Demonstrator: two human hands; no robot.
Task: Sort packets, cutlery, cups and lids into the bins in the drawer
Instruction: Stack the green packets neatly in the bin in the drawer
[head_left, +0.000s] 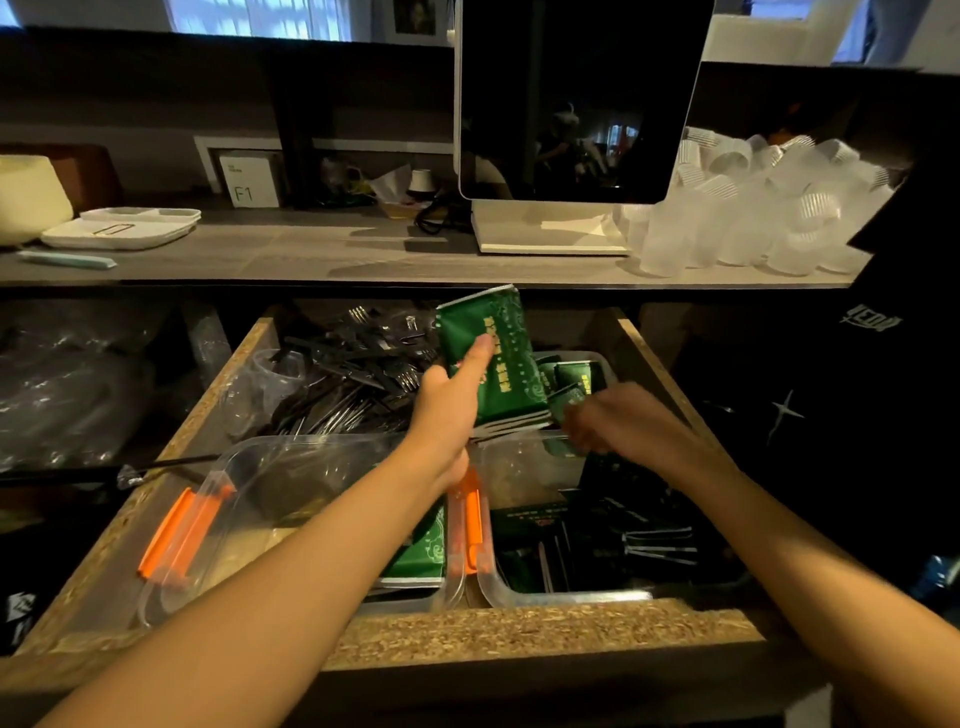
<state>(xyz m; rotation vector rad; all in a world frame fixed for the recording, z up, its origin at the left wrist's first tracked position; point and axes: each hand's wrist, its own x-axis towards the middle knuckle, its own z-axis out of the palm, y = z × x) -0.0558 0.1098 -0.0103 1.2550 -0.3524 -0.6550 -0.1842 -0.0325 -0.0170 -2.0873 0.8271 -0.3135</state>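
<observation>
Packets: a stack of green packets (493, 358) is held upright over the middle of the drawer (519, 631), above the gap between the back bin and the two front bins.
Left hand: the left hand (449, 402) has its grip clamped on the stack, thumb laid straight up the printed face, the other fingers hidden behind it.
Right hand: the right hand (615, 421) reaches down beside the stack's lower edge toward the back bin (597, 364); its fingertips are blurred, so I cannot tell whether its grip holds anything.
Handling: likely light, soft and flexible, with a slick printed film; the loose stack could fan or slip, so a pinch across the middle of the flat faces looks safest.
Sorted so far: more green packets lie in the back bin, and one lies in the left front bin (208, 519).
Other bins: the right front bin (519, 592) holds dark wrapped items; both front bins are clear plastic with orange clips.
Cutlery: black forks (353, 384) lie heaped loose at the drawer's back left, near a clear cup (270, 374).
Drawer: raw chipboard walls, pulled out below the tabletop (311, 260).
Tabletop: grey wood grain, carrying a tablet stand (571, 104), a pile of frosted cups (753, 208) at the right and white trays (119, 228) at the left.
Room: dim, with daylight from windows at the far back.
</observation>
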